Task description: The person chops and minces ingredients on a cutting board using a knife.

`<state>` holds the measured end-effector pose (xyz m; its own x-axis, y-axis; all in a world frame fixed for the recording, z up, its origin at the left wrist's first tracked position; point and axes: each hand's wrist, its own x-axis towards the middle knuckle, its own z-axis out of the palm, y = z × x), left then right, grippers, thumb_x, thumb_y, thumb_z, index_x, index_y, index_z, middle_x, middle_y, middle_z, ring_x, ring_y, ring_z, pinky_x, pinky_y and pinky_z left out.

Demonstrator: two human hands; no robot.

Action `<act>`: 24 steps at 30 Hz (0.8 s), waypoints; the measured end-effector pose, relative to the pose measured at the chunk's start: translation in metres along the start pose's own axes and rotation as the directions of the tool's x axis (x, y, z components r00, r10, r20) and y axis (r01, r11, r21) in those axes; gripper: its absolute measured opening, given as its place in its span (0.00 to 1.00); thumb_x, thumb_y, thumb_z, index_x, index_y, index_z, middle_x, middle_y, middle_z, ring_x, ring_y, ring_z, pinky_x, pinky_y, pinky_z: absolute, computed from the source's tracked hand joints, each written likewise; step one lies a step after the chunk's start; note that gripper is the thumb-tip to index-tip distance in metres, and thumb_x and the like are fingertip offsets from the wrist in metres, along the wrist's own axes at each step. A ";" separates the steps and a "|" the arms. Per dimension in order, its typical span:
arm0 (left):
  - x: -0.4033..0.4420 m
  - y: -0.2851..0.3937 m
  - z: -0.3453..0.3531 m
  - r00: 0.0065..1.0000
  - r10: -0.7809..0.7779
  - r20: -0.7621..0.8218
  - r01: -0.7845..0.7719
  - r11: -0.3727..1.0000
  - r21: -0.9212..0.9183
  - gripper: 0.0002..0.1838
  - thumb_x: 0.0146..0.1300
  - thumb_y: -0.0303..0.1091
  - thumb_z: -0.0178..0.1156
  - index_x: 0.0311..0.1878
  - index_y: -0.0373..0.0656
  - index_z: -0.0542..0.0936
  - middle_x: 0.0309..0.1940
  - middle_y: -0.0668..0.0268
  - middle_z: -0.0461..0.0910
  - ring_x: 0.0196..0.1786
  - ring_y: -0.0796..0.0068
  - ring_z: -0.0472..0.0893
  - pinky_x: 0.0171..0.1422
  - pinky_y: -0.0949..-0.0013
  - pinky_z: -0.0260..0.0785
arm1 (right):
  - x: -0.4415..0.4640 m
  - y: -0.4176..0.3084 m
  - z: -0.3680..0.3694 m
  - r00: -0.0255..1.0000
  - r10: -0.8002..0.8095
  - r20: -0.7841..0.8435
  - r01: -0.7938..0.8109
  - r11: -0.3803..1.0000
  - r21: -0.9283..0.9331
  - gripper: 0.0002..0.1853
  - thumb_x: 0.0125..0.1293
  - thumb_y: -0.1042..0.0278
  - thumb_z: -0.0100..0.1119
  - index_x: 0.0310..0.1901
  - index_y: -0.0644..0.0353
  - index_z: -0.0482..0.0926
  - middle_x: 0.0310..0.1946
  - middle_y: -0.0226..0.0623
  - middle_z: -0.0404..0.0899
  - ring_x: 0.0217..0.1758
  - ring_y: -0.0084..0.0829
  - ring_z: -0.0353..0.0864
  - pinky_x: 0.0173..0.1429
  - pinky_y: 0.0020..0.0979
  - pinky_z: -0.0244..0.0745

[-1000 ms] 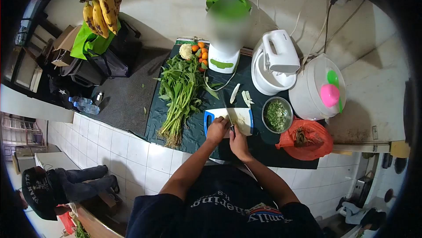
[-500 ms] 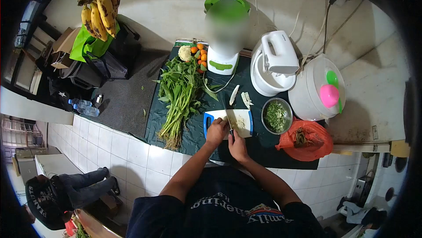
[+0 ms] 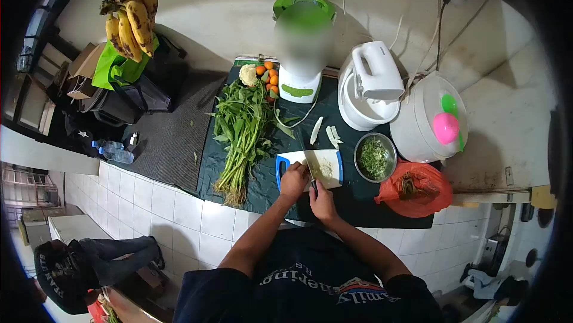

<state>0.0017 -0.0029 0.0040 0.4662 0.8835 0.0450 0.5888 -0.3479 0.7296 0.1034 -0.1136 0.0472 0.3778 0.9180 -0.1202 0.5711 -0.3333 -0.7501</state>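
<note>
A white cutting board with blue edges lies near the front of the table, with pale chopped bits scattered over it. My right hand is closed round the dark handle of a knife, whose blade points away from me across the board. Left of the blade, my left hand rests on the board with fingers curled; whatever is under them is hidden. Pale cut pieces and a long white slice lie beyond the board. To its right stands a metal bowl of chopped greens.
Leafy greens lie at left, near a cauliflower and orange fruits. A blender, a stand mixer and a white tub line the back. An orange bag sits at right. Another person stands lower left.
The view has shifted slightly. Both hands and the knife stay almost in place over the board. The other person's legs at lower left have moved a little.
</note>
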 end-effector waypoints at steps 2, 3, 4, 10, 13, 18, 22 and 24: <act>0.000 0.002 -0.001 1.000 -0.004 0.009 0.004 1.000 0.006 0.08 0.61 0.32 0.67 0.42 0.40 0.85 0.40 0.56 0.83 0.46 0.48 0.84 0.49 0.50 0.80 | 0.005 0.005 0.004 0.998 -0.045 -0.032 0.045 0.999 -0.019 0.22 0.77 0.63 0.55 0.63 0.73 0.75 0.39 0.66 0.84 0.45 0.66 0.84 0.49 0.57 0.79; 0.000 0.003 -0.001 1.000 0.005 -0.010 -0.005 1.000 -0.003 0.08 0.61 0.32 0.67 0.41 0.39 0.85 0.40 0.56 0.83 0.46 0.48 0.84 0.49 0.50 0.79 | 0.011 0.006 0.005 0.999 -0.046 -0.011 0.045 0.999 -0.028 0.22 0.77 0.63 0.55 0.62 0.73 0.75 0.39 0.66 0.84 0.45 0.66 0.84 0.49 0.57 0.79; 0.000 0.003 -0.001 0.999 0.012 -0.030 -0.013 1.000 -0.012 0.07 0.62 0.32 0.67 0.40 0.39 0.85 0.40 0.55 0.83 0.45 0.47 0.84 0.48 0.49 0.79 | 0.015 0.006 0.006 0.999 -0.046 0.011 0.047 0.998 -0.037 0.21 0.77 0.63 0.55 0.62 0.73 0.75 0.39 0.66 0.84 0.44 0.67 0.84 0.48 0.57 0.79; 0.001 -0.001 0.001 0.999 0.016 -0.034 -0.016 1.000 0.008 0.07 0.62 0.32 0.67 0.37 0.39 0.84 0.39 0.54 0.83 0.43 0.46 0.84 0.47 0.49 0.80 | 0.004 0.006 -0.001 0.993 -0.114 -0.018 0.114 0.993 -0.031 0.22 0.77 0.62 0.55 0.61 0.74 0.74 0.38 0.66 0.83 0.44 0.67 0.84 0.49 0.59 0.78; 0.001 0.000 0.001 1.000 -0.005 -0.025 0.006 0.999 0.033 0.07 0.61 0.32 0.67 0.38 0.39 0.85 0.39 0.54 0.83 0.44 0.47 0.84 0.48 0.49 0.80 | -0.004 0.002 -0.003 0.999 0.010 0.044 -0.011 1.000 0.008 0.21 0.75 0.64 0.57 0.61 0.72 0.76 0.43 0.65 0.83 0.48 0.66 0.83 0.52 0.57 0.78; 0.000 0.004 -0.003 0.999 -0.031 0.019 0.031 1.000 0.001 0.13 0.61 0.32 0.68 0.47 0.38 0.87 0.42 0.51 0.83 0.46 0.46 0.84 0.52 0.49 0.79 | 0.006 0.014 0.011 0.992 -0.098 -0.074 0.098 0.995 0.000 0.21 0.76 0.63 0.56 0.61 0.73 0.75 0.40 0.66 0.83 0.45 0.67 0.83 0.50 0.58 0.78; -0.002 0.004 -0.002 0.998 -0.051 -0.046 0.047 0.995 -0.088 0.12 0.61 0.32 0.68 0.47 0.39 0.87 0.42 0.52 0.83 0.46 0.45 0.84 0.51 0.49 0.78 | 0.021 0.011 0.006 0.997 -0.074 0.002 0.074 0.997 -0.033 0.21 0.77 0.63 0.55 0.60 0.73 0.75 0.38 0.66 0.83 0.42 0.67 0.83 0.47 0.59 0.77; -0.002 0.002 -0.003 0.998 -0.053 -0.023 0.051 0.997 -0.060 0.12 0.61 0.31 0.68 0.47 0.39 0.87 0.42 0.52 0.83 0.46 0.45 0.84 0.51 0.49 0.78 | 0.019 0.005 0.000 0.997 -0.071 0.027 0.072 0.997 -0.029 0.21 0.77 0.62 0.55 0.60 0.74 0.75 0.38 0.66 0.83 0.42 0.67 0.83 0.47 0.59 0.77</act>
<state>-0.0001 -0.0043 0.0069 0.4194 0.9075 0.0218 0.5710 -0.2824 0.7709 0.1134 -0.0978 0.0415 0.3165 0.9448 -0.0843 0.6176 -0.2727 -0.7377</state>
